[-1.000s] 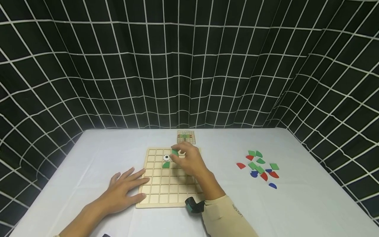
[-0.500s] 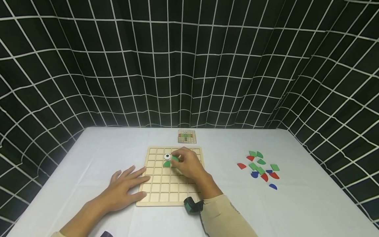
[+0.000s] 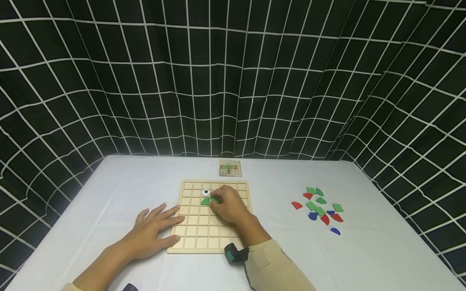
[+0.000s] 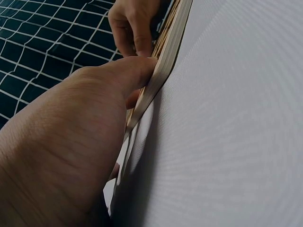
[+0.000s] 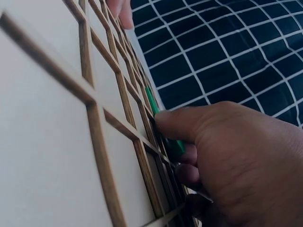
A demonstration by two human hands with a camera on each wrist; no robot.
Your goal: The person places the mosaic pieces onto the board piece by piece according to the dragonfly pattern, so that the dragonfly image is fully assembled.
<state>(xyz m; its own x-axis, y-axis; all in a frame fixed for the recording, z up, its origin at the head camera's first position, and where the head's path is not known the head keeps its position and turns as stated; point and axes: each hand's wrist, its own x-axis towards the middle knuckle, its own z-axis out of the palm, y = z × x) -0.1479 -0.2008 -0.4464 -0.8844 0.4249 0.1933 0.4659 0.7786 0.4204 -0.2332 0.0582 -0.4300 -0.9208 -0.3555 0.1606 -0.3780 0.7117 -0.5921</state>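
Observation:
A wooden grid board (image 3: 196, 231) lies in front of me on the table. My right hand (image 3: 230, 205) pinches a green tile (image 3: 214, 199) low over the board, right beside a green quarter-circle tile (image 3: 205, 201) lying in a cell. Above that one sits a white eye tile (image 3: 206, 192) with a black dot. In the right wrist view the thumb and fingers hold the green tile (image 5: 176, 147) close to the grid ridges. My left hand (image 3: 151, 232) rests spread at the board's left edge, fingers straight. The left wrist view shows its thumb on the rim.
A small pattern card (image 3: 230, 168) lies behind the board. To the right are scattered loose tiles: several green squares (image 3: 337, 207), red quarter-circles (image 3: 296, 205) and blue half-circles (image 3: 335, 231). A black grid-patterned curtain (image 3: 233, 81) surrounds the table (image 3: 364, 250).
My right hand has moved down and toward me with the green tile, from beside the eye tile to beside the green quarter-circle. My left hand stays at the board's edge.

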